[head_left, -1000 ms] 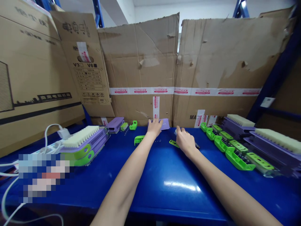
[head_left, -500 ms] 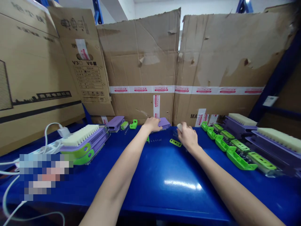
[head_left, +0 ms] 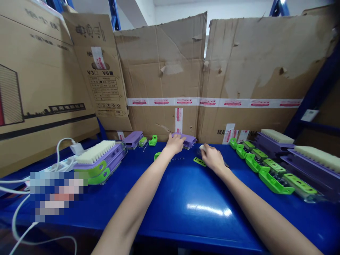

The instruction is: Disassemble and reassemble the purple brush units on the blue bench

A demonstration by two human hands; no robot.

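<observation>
My left hand [head_left: 175,144] reaches to the back of the blue table [head_left: 186,198] and grips a flat purple plastic part [head_left: 188,139] lying by the cardboard wall. My right hand [head_left: 211,156] is closed beside it over a small whitish piece [head_left: 202,147]; what that piece is I cannot make out. A small green plate [head_left: 199,162] lies on the table just left of my right hand. A green part [head_left: 157,155] and a row of tiny springs [head_left: 177,159] lie under my left wrist.
A purple and green brush device [head_left: 99,161] with white bristles sits at the left, by white cables [head_left: 62,150]. Green and purple parts [head_left: 268,168] line the right side. Another purple part [head_left: 133,139] and green clips [head_left: 152,140] lie at the back. Cardboard boxes [head_left: 164,78] wall the table.
My left hand has closed on the purple part and shifted it slightly right along the back. My right hand has moved up to the small whitish piece and stayed there.
</observation>
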